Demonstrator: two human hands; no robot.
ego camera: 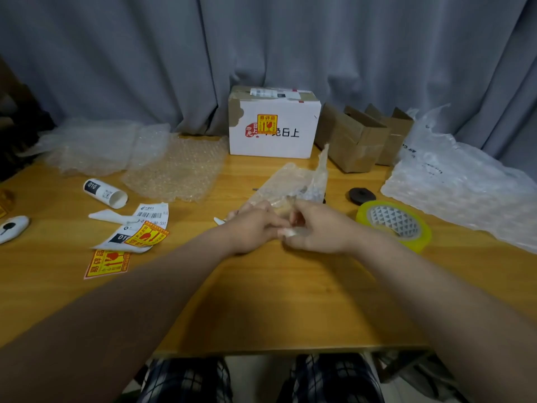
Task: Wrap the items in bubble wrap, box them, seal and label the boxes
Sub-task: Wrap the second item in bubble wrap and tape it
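Note:
My left hand [252,225] and my right hand [313,228] meet at the middle of the wooden table [261,301]. Both pinch the near end of a bubble-wrapped bundle [293,181] that lies just beyond them; the item inside is hidden. A strip of clear tape seems to run between my fingers, though I cannot tell for sure. A roll of yellow-rimmed tape [393,223] lies flat right of my right hand. A sealed white box [273,135] with a yellow fragile sticker stands at the back. Two open brown boxes [357,141] stand to its right.
Loose bubble wrap sheets [174,170] lie at back left, air-cushion film [453,181] at right. Fragile stickers [107,263], shipping labels [148,213] and a curled label roll [104,193] lie at left. A white device [13,228] sits at the left edge, a black disc [360,195] near the tape.

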